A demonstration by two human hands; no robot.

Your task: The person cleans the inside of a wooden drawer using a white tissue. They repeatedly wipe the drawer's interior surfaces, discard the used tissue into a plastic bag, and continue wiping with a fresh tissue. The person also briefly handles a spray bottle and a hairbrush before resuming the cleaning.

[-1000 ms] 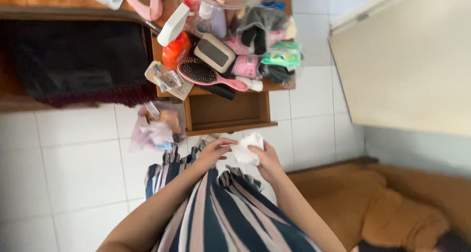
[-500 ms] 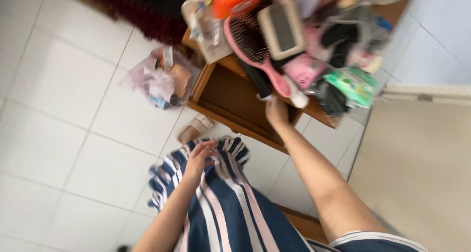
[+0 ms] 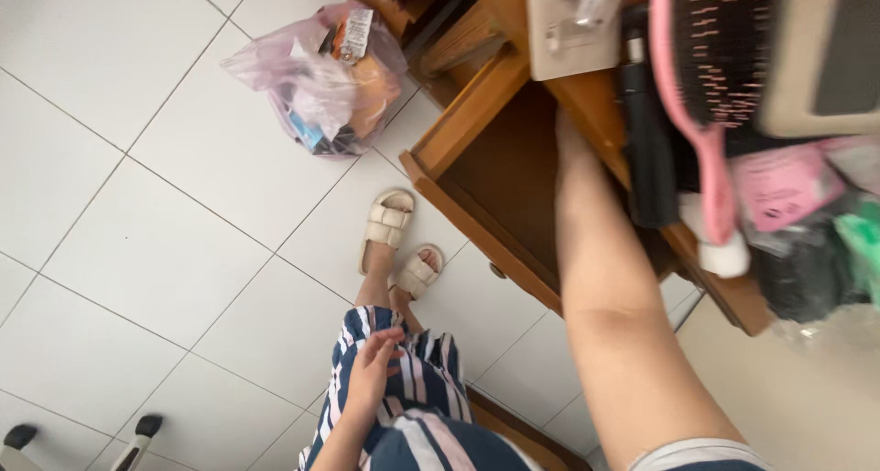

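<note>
My right arm (image 3: 605, 279) is stretched out nearly straight from the shoulder, forearm angled up and away from me into the open wooden drawer (image 3: 500, 173). My right hand (image 3: 566, 127) is deep inside it, at the back under the edge of the tabletop (image 3: 587, 95); only the wrist and the heel of the hand show, so I cannot tell how far my fingers are spread there or whether they have hold of anything.

My left hand (image 3: 371, 379) hangs low by my thigh, palm against my striped blue, pink and white trousers (image 3: 412, 407). Its fingers (image 3: 385, 341) are loosely spread and lightly curled, with nothing in them.

The drawer is pulled well out over the white tiled floor (image 3: 156, 251), just above my feet in cream sandals (image 3: 396, 242). On the tabletop above it lie a pink hairbrush (image 3: 706, 77), a black tube (image 3: 646, 150) beside it, and a pile of pink and green packets (image 3: 807, 196). A clear plastic bag (image 3: 321, 77) stuffed with odds and ends sits on the floor to the left of the drawer.
</note>
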